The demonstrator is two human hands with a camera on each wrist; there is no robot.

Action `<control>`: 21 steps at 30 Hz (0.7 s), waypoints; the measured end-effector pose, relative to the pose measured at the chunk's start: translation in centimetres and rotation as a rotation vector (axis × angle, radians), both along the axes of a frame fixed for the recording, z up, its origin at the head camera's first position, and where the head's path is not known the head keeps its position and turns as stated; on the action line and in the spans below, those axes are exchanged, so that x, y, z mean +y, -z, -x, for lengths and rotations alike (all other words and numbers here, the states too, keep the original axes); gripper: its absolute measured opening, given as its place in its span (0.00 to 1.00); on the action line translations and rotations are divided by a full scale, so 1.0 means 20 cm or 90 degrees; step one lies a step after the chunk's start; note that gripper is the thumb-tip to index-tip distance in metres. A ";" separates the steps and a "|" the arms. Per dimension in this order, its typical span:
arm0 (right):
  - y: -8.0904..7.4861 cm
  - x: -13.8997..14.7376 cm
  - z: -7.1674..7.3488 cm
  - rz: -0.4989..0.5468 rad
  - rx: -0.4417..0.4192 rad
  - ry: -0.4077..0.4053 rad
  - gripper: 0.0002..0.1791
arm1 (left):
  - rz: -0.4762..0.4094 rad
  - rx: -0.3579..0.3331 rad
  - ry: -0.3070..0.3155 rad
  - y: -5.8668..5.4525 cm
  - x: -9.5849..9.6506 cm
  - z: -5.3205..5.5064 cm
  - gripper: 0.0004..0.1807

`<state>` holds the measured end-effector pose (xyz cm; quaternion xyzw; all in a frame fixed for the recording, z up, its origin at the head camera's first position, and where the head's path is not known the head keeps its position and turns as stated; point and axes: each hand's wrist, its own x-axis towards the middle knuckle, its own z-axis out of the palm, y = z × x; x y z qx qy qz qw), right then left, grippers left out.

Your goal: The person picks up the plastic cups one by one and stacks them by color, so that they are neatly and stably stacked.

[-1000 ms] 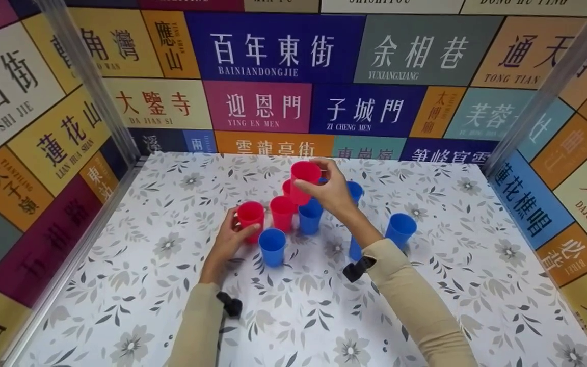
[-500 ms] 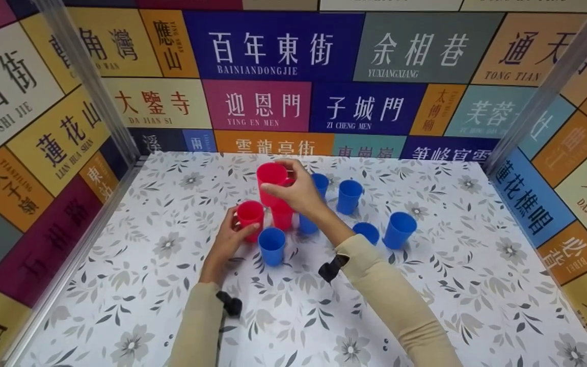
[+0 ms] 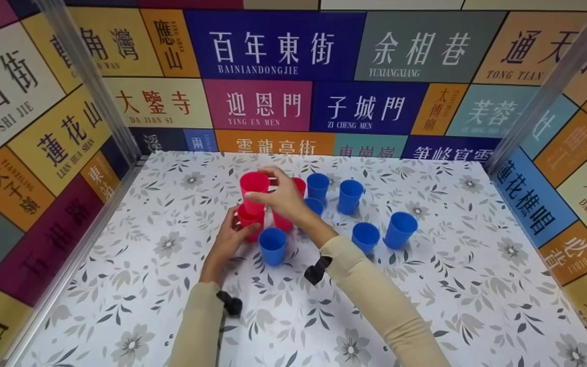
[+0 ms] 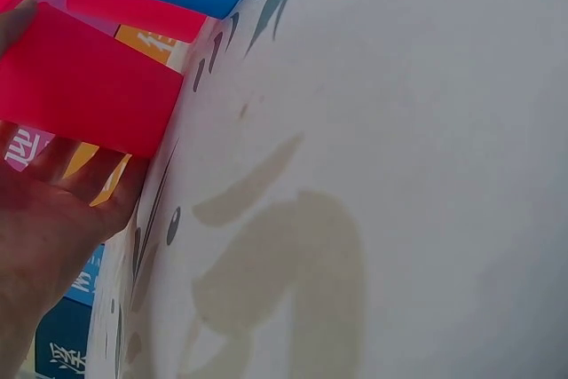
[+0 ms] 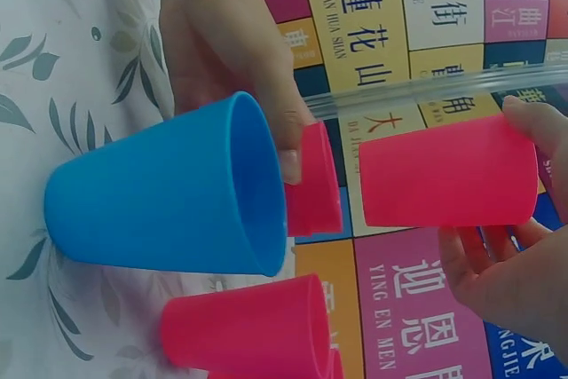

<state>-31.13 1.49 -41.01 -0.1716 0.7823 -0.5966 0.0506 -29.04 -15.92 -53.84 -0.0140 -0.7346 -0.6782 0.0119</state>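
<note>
My left hand [image 3: 226, 239] grips an upright red cup [image 3: 251, 219] from its left side, the thumb at the front. In the left wrist view the red cup [image 4: 84, 77] sits between thumb and fingers on the table. A second red cup [image 3: 254, 189] is in my right hand [image 3: 286, 198], held by thumb and fingers directly above the first. The right wrist view shows a gap between the raised red cup [image 5: 448, 170] and the lower red cup [image 5: 315, 179]. Just in front of them stands a blue cup [image 3: 272, 248].
Behind the right hand stand two more red cups, one nearer [image 3: 282, 222] and one farther back [image 3: 299, 186]. Several blue cups stand to the right, among them a back one [image 3: 349, 197] and an outer one [image 3: 400, 230]. Printed walls enclose the flower-patterned table [image 3: 477, 295].
My right hand has carried its red cup leftward from above the middle cups, then lowered it slightly over the cup in my left hand. The left hand has stayed in place.
</note>
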 end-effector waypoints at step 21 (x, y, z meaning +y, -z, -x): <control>0.12 -0.02 -0.02 -0.043 -0.056 -0.018 0.39 | 0.014 -0.008 -0.011 0.00 0.01 0.00 0.34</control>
